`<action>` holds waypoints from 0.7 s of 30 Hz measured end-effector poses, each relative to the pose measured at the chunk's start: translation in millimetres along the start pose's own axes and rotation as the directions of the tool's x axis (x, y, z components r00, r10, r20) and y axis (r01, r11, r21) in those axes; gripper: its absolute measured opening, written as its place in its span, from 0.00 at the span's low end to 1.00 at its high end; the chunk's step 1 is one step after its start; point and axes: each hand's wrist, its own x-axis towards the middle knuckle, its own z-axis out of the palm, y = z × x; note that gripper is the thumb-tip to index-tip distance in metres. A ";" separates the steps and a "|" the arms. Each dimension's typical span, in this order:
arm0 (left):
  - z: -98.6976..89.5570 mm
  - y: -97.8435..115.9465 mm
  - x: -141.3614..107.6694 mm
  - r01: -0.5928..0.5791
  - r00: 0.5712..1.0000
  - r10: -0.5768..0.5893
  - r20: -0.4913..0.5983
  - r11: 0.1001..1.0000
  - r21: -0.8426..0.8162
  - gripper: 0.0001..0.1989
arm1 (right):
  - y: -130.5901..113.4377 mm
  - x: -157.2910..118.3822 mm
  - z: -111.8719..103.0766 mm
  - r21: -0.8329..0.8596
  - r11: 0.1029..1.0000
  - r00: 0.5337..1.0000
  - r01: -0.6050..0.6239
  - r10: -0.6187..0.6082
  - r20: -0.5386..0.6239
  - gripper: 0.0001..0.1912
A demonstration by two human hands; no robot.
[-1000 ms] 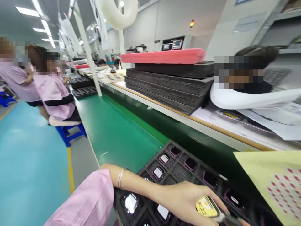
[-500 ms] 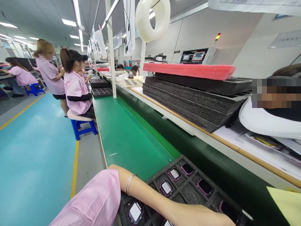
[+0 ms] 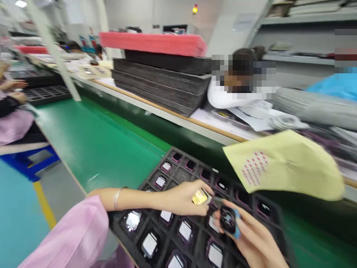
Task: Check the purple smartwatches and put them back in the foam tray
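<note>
The room has pale walls (image 3: 131,16) and blue flooring (image 3: 16,223).

one head-worn view faces forward and down, close over the hands (image 3: 184,198), the green worktop (image 3: 97,143) receding leftward.

2 hands (image 3: 184,197) (image 3: 253,236) in play, 2 watches (image 3: 200,196) (image 3: 228,219) held, 1 nr. tray (image 3: 182,174), 1 lg. yel. sheet (image 3: 292,167), 1 blu. stool (image 3: 22,168)!

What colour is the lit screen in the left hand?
The lit screen is mostly yellow, clearest in the head view.
</note>
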 end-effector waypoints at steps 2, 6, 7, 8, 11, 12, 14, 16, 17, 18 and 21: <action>2.7 0.8 -2.4 -0.012 1.000 0.011 -0.008 1.000 -0.028 0.21 | -4.4 -4.3 13.9 0.052 0.999 1.000 0.013 -0.014 0.027 0.20; 4.8 4.2 -5.8 -0.004 1.000 0.004 0.022 1.000 -0.017 0.17 | -8.2 -5.6 20.6 0.111 0.992 0.994 0.054 -0.063 0.084 0.18; 4.9 5.3 -6.6 -0.001 1.000 0.001 0.020 1.000 -0.004 0.18 | -8.0 -6.7 19.5 0.120 0.991 0.992 0.064 -0.076 0.098 0.18; 4.9 6.5 -7.4 -0.003 1.000 0.003 0.012 1.000 0.005 0.18 | -7.8 -8.1 18.1 0.128 0.989 0.989 0.074 -0.089 0.115 0.18; 4.8 10.1 -9.7 -0.006 1.000 0.006 -0.004 1.000 0.006 0.17 | -8.3 -12.3 14.2 0.133 0.987 0.975 0.095 -0.119 0.188 0.18; 4.7 10.9 -10.3 0.002 1.000 -0.002 -0.006 1.000 0.003 0.16 | -8.9 -13.3 13.4 0.130 0.987 0.971 0.097 -0.123 0.207 0.18; 4.4 11.2 -10.8 0.024 1.000 -0.024 -0.008 1.000 0.000 0.15 | -10.3 -14.3 12.7 0.124 0.987 0.968 0.098 -0.124 0.220 0.17; 3.9 9.7 -10.4 0.040 0.999 -0.040 -0.004 0.999 -0.021 0.16 | -10.8 -13.9 12.5 0.130 0.988 0.970 0.089 -0.115 0.216 0.16; 3.8 8.5 -9.8 0.053 0.999 -0.053 0.012 0.998 -0.045 0.18 | -10.7 -13.3 12.4 0.135 0.988 0.970 0.078 -0.106 0.218 0.15; 3.7 7.1 -9.2 0.073 0.997 -0.070 0.041 0.994 -0.081 0.20 | -10.3 -12.5 12.1 0.137 0.989 0.970 0.062 -0.093 0.226 0.15; 4.7 3.6 -6.7 0.175 0.979 -0.140 0.147 0.947 -0.268 0.26 | -8.5 -10.0 10.4 0.133 0.991 0.973 0.015 -0.045 0.227 0.15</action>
